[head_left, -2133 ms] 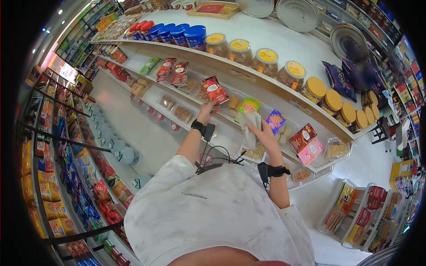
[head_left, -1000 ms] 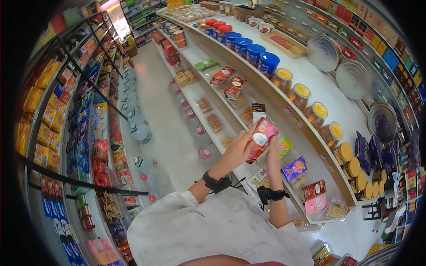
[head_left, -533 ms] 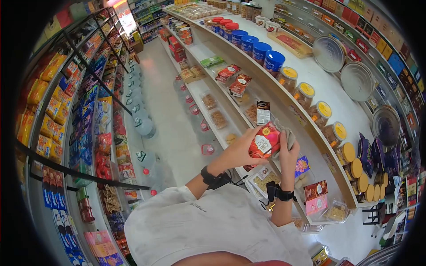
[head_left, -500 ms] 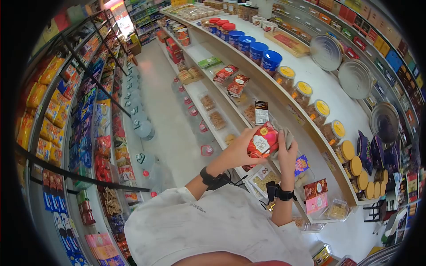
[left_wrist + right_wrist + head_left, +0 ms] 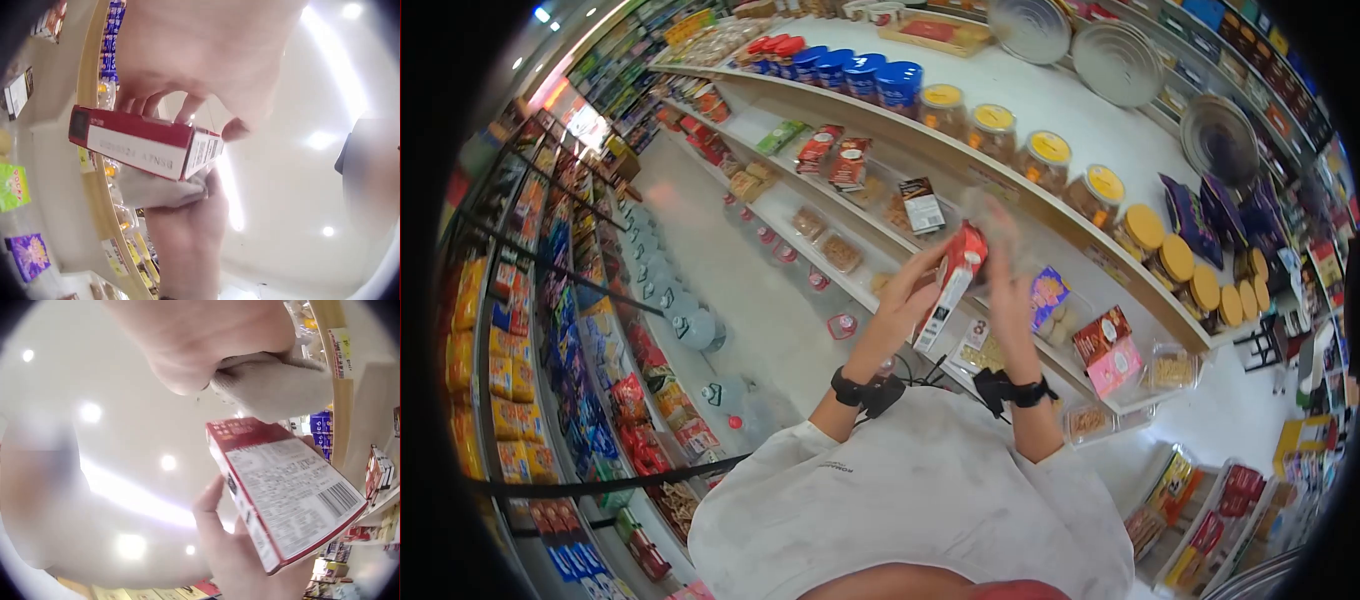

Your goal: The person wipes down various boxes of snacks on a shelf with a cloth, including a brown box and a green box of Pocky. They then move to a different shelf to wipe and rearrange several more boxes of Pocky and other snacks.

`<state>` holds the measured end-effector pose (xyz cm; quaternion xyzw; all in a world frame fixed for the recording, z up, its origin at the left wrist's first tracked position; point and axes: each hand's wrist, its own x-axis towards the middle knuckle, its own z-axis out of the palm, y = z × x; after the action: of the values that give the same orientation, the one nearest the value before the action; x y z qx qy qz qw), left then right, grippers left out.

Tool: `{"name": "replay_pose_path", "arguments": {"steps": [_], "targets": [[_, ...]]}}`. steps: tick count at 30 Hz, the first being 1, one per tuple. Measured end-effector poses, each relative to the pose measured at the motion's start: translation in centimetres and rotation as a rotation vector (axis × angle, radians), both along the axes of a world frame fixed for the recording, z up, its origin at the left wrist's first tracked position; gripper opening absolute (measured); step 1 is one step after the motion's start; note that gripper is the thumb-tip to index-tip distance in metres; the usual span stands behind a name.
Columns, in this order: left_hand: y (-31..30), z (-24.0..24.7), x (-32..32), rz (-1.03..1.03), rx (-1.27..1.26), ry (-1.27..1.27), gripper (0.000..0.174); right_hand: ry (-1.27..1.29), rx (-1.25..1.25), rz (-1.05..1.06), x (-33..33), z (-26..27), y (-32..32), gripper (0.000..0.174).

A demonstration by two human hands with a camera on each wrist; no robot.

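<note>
My left hand (image 5: 908, 300) grips a red snack box (image 5: 952, 282) by its edges, raised in front of the shelf and tilted with a narrow side toward me. The box's white printed back and barcode show in the right wrist view. My right hand (image 5: 225, 337), blurred in the head view, holds a bunched grey cloth (image 5: 275, 387) close beside the box. In the left wrist view the cloth (image 5: 162, 187) lies along the box's far face, with the right-hand fingers partly hidden behind it.
A dark-and-white box (image 5: 921, 206), red boxes (image 5: 849, 165), a purple box (image 5: 1049, 297) and clear food trays (image 5: 838, 252) sit on the shelves. Jars with yellow lids (image 5: 1045, 155) line the top ledge. Large water bottles (image 5: 697, 327) stand on the aisle floor at left.
The left hand has lifted the red box off the shelf, exposing the dark-and-white box there. Most recently the box has turned from its front to a narrow side. The head view has swung right.
</note>
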<state>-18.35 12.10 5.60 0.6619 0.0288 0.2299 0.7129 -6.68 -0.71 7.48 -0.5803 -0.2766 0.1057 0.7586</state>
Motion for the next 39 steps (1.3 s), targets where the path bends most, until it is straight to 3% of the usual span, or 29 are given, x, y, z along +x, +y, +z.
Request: {"name": "replay_pose_path", "arguments": {"steps": [1,2,3,4,7,9,11,13,18,19,22,24,26,29,34,35,38,39], "targets": [[-0.8,0.2,-0.2,-0.003,-0.059,0.062,0.070,-0.259,0.043,0.024,-0.3,0.3,0.7,0.042],[-1.7,0.1,-0.2,-0.008,-0.116,0.126,0.068,-0.318,0.005,-0.008,-0.6,0.2,0.9,0.041],[-2.5,-1.1,0.3,0.125,0.054,0.093,0.060,-0.377,-0.036,-0.041,-0.8,0.0,0.9,0.040],[-2.9,-1.6,0.4,0.122,0.033,0.134,0.058,-0.439,-0.078,-0.077,-0.7,-0.1,0.8,0.039],[-2.3,-2.7,0.5,0.100,-0.024,0.234,0.052,-0.477,-0.160,-0.051,0.3,0.2,-0.3,0.039],[-2.2,-3.8,1.2,0.105,-0.075,0.274,0.050,-0.058,-0.145,0.048,0.8,0.4,-0.6,0.042],[-3.2,-3.1,2.3,0.209,-0.011,0.209,0.051,0.064,-0.121,0.035,0.4,0.0,-0.5,0.045],[-3.6,-2.5,3.3,0.321,-0.017,0.160,0.055,-0.127,-0.119,-0.072,-0.8,-1.5,0.1,0.049],[-2.0,0.6,4.2,0.619,-0.283,0.174,0.069,-0.457,-0.354,0.064,-3.8,-3.5,-1.2,0.058],[-1.3,1.1,4.0,0.574,-0.356,0.173,0.074,-0.503,-0.366,0.102,-4.0,-3.7,-1.4,0.059],[-1.1,-0.5,4.7,0.536,-0.350,0.088,0.063,-0.439,-0.338,0.021,-2.6,-5.9,-0.5,0.058],[-1.2,-2.7,4.6,0.435,-0.279,0.044,0.053,0.126,-0.396,0.163,-1.1,-1.4,-2.3,0.057],[-3.1,-2.5,4.2,0.429,-0.230,0.004,0.051,0.339,-0.346,0.222,-0.6,0.0,-3.4,0.057],[-2.1,-0.8,3.4,0.517,-0.100,-0.019,0.052,0.049,-0.136,0.166,-0.5,-2.6,-2.6,0.058],[0.8,-2.0,1.4,0.698,0.160,-0.085,0.050,-0.027,-0.181,0.240,-3.5,-3.6,0.8,0.060],[1.4,-1.7,0.2,0.668,0.288,0.027,0.051,-0.028,-0.221,0.287,-4.3,-4.0,1.6,0.060],[2.0,-1.1,-1.8,0.503,-0.302,-0.010,0.061,0.020,-0.179,0.366,-7.8,-4.0,4.6,0.063],[2.5,-1.8,-2.3,0.377,-0.509,-0.132,0.065,-0.135,-0.181,0.360,-8.8,-3.4,5.4,0.067]]}}
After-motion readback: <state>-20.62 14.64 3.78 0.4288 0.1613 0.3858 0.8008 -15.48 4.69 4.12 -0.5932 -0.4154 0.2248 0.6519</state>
